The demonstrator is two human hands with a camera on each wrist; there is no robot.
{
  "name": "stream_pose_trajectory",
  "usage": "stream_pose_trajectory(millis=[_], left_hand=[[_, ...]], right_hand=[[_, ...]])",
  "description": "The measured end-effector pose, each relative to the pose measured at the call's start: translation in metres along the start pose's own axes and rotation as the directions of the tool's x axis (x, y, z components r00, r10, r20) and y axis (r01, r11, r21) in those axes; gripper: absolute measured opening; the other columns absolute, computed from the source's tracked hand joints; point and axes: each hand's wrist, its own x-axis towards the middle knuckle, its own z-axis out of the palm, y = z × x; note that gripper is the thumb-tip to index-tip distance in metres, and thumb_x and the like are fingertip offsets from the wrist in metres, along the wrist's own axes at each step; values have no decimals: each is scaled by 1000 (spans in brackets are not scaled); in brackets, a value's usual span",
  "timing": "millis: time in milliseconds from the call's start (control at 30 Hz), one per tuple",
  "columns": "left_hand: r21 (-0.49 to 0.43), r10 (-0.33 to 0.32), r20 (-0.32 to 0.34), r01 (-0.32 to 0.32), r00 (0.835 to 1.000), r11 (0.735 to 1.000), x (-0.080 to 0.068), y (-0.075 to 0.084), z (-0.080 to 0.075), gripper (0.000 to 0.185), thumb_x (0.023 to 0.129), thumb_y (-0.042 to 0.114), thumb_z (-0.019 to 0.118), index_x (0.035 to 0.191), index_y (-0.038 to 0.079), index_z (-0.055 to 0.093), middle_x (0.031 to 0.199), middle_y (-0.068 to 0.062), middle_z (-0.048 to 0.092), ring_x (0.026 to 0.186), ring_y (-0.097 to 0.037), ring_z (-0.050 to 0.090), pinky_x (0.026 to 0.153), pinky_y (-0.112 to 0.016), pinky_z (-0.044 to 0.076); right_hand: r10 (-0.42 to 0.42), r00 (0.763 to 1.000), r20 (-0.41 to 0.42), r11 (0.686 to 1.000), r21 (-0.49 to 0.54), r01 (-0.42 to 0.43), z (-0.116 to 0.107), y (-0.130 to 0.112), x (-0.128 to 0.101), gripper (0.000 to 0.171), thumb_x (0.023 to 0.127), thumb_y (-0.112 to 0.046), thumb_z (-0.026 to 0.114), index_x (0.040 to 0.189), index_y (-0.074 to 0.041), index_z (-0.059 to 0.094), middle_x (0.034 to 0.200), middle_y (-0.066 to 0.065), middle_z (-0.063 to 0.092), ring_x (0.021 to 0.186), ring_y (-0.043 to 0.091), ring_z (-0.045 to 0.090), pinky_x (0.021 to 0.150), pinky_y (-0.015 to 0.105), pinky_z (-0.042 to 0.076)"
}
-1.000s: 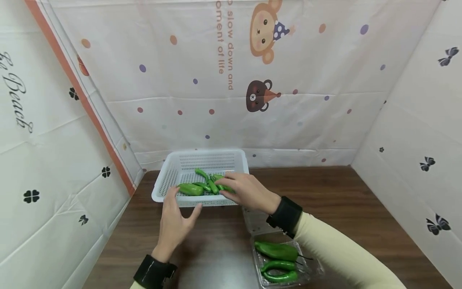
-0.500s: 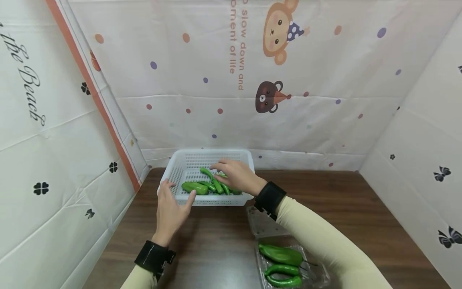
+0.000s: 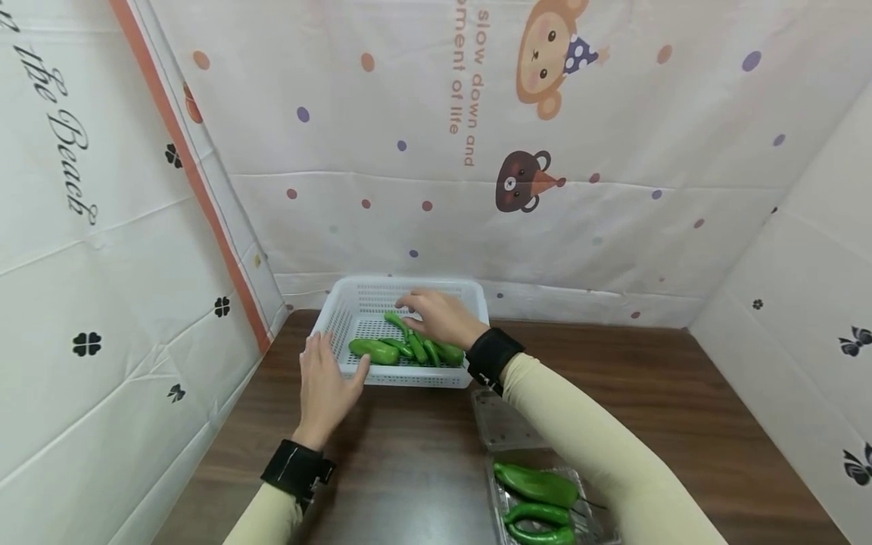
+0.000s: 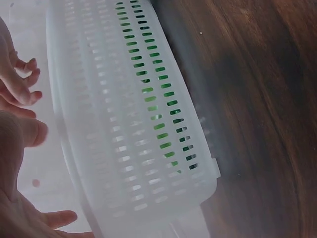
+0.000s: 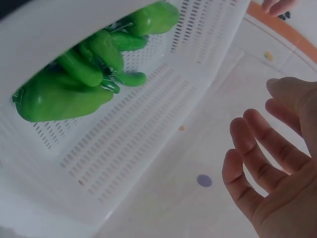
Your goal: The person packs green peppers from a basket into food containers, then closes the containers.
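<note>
White plastic basket [image 3: 341, 325] sits at the far edge of the wooden table [image 3: 409, 454], w/ a bunch of green peppers [image 3: 402, 350] lying on its perforated floor. My left hand [image 3: 325, 386] is at the near-left corner of the basket, fingers straight & relaxed against the rim, gripping nothing. My right hand [image 3: 439, 318] hovers over the peppers inside the basket, fingers spread & loose; right wrist view shows the palm open [image 5: 277, 163], nothing held. Can't tell if fingertips touch a pepper. Nearer me, right side, a clear clamshell tray [image 3: 500, 431] w/ lid open holds 3 more peppers [image 3: 538, 503].
</note>
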Motion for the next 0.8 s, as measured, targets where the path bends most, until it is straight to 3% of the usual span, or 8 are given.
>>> stream_pose_trajectory(millis=[533, 800], left_hand=[[19, -79, 57, 79, 995, 997, 7, -12, -3, 77, 94, 37, 71, 143, -14, 42, 158, -38, 28, 150, -52, 21, 122, -65, 11], [29, -90, 67, 88, 994, 996, 4, -17, -1, 76, 94, 37, 72, 143, -15, 43, 157, -39, 28, 150, -51, 22, 122, -64, 14]], right_hand=[[72, 989, 130, 997, -8, -71, 24, 14, 36, 33, 102, -23, 67, 132, -9, 67, 123, 11, 68, 104, 23, 66, 86, 36, 56], [95, 978, 184, 995, 11, -99, 41, 19, 52, 35, 102, -22, 67, 132, -5, 66, 126, 14, 68, 111, 26, 65, 93, 39, 55]])
